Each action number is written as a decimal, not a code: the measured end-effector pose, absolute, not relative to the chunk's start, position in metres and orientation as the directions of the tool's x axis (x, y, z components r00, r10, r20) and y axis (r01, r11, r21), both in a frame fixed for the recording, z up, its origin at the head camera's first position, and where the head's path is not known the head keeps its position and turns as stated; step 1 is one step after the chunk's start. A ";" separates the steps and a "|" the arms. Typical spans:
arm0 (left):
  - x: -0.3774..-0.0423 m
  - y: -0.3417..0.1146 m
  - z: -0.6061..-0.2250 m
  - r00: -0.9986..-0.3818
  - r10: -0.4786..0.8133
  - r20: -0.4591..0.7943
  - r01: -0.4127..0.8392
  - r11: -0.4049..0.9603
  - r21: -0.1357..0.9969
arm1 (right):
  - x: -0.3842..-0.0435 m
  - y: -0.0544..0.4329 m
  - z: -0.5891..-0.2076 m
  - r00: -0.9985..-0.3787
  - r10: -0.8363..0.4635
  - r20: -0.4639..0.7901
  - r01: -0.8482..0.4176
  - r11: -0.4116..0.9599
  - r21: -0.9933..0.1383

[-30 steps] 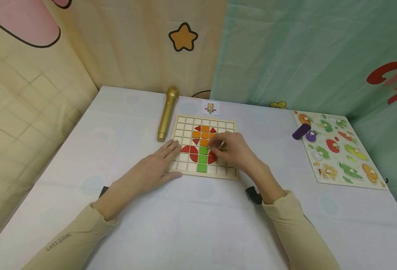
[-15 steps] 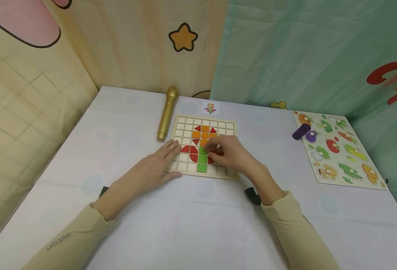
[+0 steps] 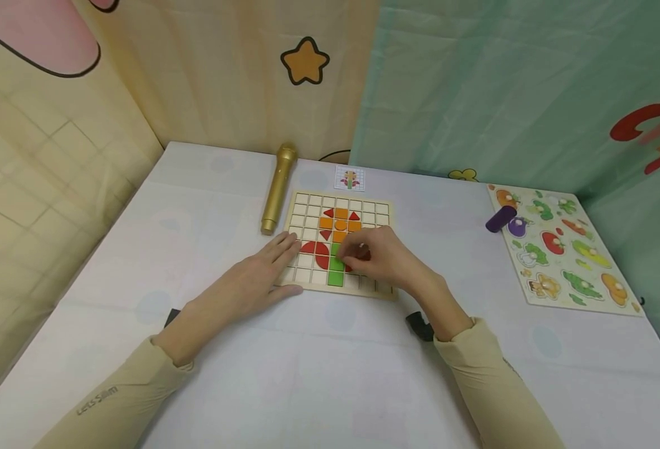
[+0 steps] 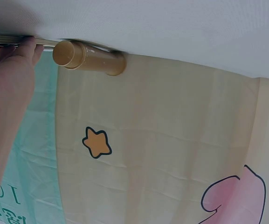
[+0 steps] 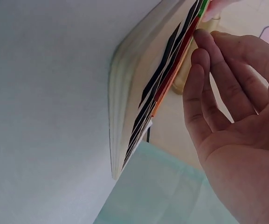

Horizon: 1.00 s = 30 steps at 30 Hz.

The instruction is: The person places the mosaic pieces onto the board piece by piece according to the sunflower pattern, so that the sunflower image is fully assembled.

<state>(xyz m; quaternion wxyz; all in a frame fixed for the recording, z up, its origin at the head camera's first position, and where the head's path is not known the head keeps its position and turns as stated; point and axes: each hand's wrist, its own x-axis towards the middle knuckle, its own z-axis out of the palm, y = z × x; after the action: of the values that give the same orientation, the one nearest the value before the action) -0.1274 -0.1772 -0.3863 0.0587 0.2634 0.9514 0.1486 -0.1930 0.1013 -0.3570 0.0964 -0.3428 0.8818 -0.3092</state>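
Observation:
A wooden grid board (image 3: 318, 289) lies flat on the table, bearing flat coloured pieces. Green squares (image 3: 335, 279) run down its middle, red rounded pieces (image 3: 315, 252) flank them, and orange squares (image 3: 326, 222) with small red triangles form the upper part. My left hand (image 3: 251, 280) rests on the board's left edge, fingers extended. Over the green column my right hand (image 3: 380, 252) touches the pieces with its fingertips, covering the red piece on that side. In the right wrist view, my thumb and fingers (image 5: 241, 112) meet the board's face; no piece shows between them.
A gold microphone (image 3: 278, 187) lies left of the board. Behind it is a small pattern card (image 3: 349, 179). Far right lies a vegetable puzzle board (image 3: 582, 308), with a purple cylinder (image 3: 500, 219) across its left edge. Printed curtains (image 3: 475, 93) close off the back.
My right hand has moved a little left and down, from beside the orange squares to the green column. The left hand has stayed in place.

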 end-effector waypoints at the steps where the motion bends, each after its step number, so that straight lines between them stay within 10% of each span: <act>1: -0.127 -0.177 -0.386 -0.854 0.518 -0.034 0.483 0.818 0.313 | -0.193 0.101 -0.357 -0.744 -0.667 0.042 -0.547 0.572 -0.611; 30: -0.128 -0.177 -0.387 -0.857 0.514 -0.033 0.482 0.823 0.302 | -0.188 0.099 -0.351 -0.709 -0.702 -0.065 -0.501 0.566 -0.655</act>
<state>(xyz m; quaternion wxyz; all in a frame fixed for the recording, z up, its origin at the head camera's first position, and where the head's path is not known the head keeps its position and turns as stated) -0.1279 -0.1774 -0.3868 0.0563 0.2613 0.9530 0.1429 -0.1884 0.0992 -0.3507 0.1611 -0.3457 0.8701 -0.3121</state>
